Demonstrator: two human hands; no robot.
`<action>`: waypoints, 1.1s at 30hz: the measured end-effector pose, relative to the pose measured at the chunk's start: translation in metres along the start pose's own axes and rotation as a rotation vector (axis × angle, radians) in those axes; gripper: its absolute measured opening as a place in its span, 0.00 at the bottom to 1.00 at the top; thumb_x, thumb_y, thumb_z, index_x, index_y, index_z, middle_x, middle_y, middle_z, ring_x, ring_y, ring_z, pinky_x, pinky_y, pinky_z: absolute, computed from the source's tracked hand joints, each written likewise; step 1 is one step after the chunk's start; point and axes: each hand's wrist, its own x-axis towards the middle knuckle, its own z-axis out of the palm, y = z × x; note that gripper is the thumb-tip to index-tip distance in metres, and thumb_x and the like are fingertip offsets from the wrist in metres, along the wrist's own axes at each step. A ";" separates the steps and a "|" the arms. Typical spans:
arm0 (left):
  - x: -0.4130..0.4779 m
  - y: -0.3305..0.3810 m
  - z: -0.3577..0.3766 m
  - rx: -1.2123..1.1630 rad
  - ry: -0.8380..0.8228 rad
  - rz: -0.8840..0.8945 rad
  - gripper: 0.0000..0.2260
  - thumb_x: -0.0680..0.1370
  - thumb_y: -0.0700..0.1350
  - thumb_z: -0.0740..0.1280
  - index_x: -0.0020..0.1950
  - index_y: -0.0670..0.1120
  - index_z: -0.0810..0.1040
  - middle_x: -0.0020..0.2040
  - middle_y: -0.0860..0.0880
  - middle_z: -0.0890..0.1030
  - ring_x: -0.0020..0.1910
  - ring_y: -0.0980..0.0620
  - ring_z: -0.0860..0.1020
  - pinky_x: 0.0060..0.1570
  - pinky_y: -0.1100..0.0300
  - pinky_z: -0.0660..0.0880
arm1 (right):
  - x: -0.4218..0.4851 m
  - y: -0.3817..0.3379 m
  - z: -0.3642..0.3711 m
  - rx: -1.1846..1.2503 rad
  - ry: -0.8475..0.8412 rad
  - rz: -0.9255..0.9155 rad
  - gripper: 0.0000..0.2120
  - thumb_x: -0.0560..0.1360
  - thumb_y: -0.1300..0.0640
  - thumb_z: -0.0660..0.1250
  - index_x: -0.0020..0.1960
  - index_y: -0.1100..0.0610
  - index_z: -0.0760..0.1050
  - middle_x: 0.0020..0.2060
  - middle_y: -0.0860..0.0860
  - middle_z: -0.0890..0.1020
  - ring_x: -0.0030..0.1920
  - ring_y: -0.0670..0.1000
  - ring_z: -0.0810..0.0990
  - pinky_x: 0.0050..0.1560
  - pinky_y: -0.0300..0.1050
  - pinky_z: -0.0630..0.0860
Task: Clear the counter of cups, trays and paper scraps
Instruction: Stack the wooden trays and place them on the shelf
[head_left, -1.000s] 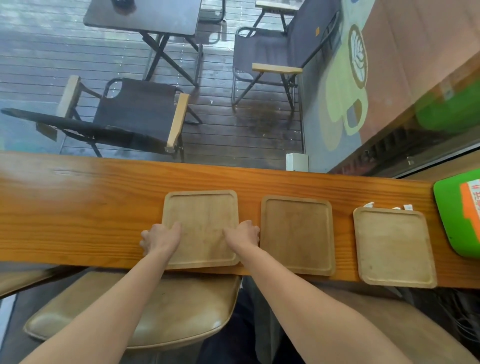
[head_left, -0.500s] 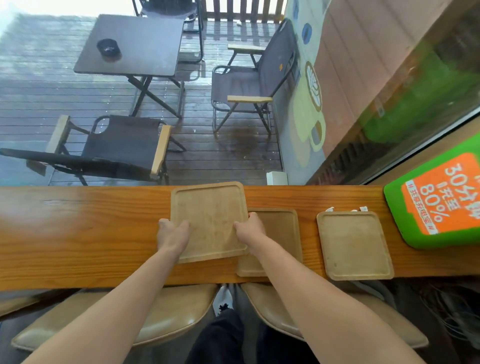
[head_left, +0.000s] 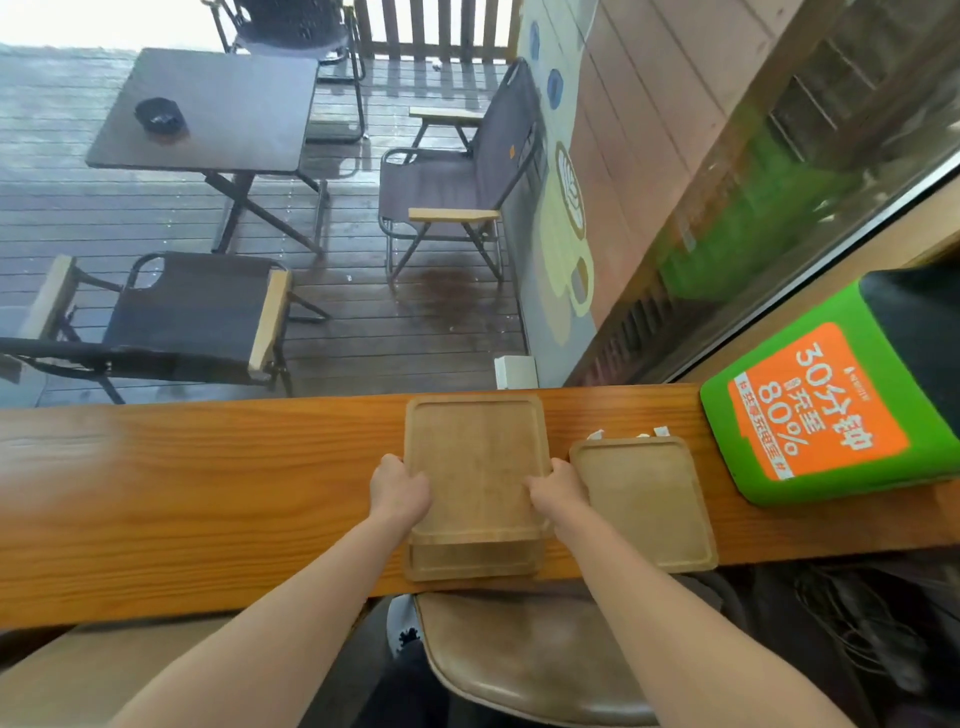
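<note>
head view: left hand (head_left: 400, 491) and right hand (head_left: 558, 488), each grip grasping the top tray (head_left: 475, 467), stack it on a second tray (head_left: 472, 564) on the surface (head_left: 208, 493); next, the third tray (head_left: 644, 501).

Head view – looks steeply down, close over the counter (head_left: 208, 493)

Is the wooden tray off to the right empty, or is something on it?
Empty. The right tray shows only bare wood inside its rim; the paper scraps lie on the counter behind it.
</note>
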 end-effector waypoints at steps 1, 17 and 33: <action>0.000 -0.004 0.004 0.018 0.000 -0.011 0.12 0.79 0.41 0.63 0.62 0.40 0.70 0.59 0.42 0.76 0.51 0.44 0.75 0.44 0.53 0.73 | 0.002 0.005 0.001 -0.009 -0.014 0.021 0.11 0.80 0.58 0.64 0.61 0.56 0.73 0.59 0.55 0.80 0.56 0.56 0.79 0.58 0.53 0.78; 0.004 -0.041 0.030 0.229 0.032 -0.103 0.15 0.81 0.40 0.58 0.66 0.36 0.71 0.64 0.37 0.74 0.60 0.39 0.74 0.60 0.46 0.74 | 0.024 0.032 0.035 -0.165 -0.007 0.079 0.23 0.81 0.55 0.63 0.75 0.57 0.66 0.71 0.55 0.71 0.69 0.57 0.72 0.63 0.49 0.73; 0.010 -0.045 0.021 0.226 -0.089 -0.044 0.15 0.79 0.41 0.60 0.65 0.38 0.74 0.61 0.40 0.77 0.54 0.43 0.76 0.48 0.55 0.76 | 0.022 0.036 0.039 -0.167 0.033 0.106 0.26 0.79 0.52 0.65 0.74 0.57 0.66 0.72 0.55 0.70 0.69 0.58 0.72 0.63 0.52 0.75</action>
